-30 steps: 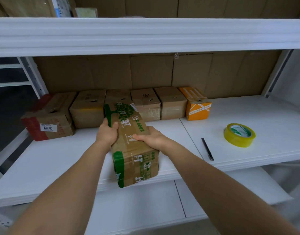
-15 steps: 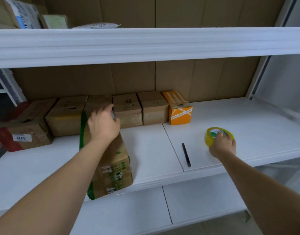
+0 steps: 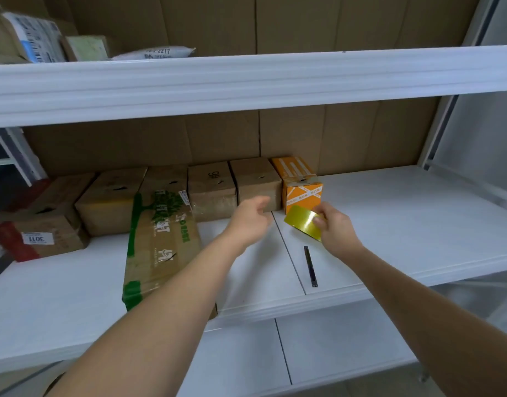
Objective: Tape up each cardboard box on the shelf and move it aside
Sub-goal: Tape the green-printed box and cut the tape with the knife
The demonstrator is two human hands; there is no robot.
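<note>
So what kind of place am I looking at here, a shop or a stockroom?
Most likely a stockroom or parcel packing area. White metal shelving holds a row of taped cardboard boxes, one box bears a number label, and the right hand holds a yellow tape roll.

Seven cardboard boxes sit on the middle shelf [image 3: 390, 224]: five plain brown ones [image 3: 212, 190] in the back row, one orange box [image 3: 302, 190] at its right end, and one green-printed box [image 3: 160, 247] in front. One roll of yellow tape [image 3: 302, 226] and one black pen-like tool [image 3: 309, 266] complete the count.
</note>
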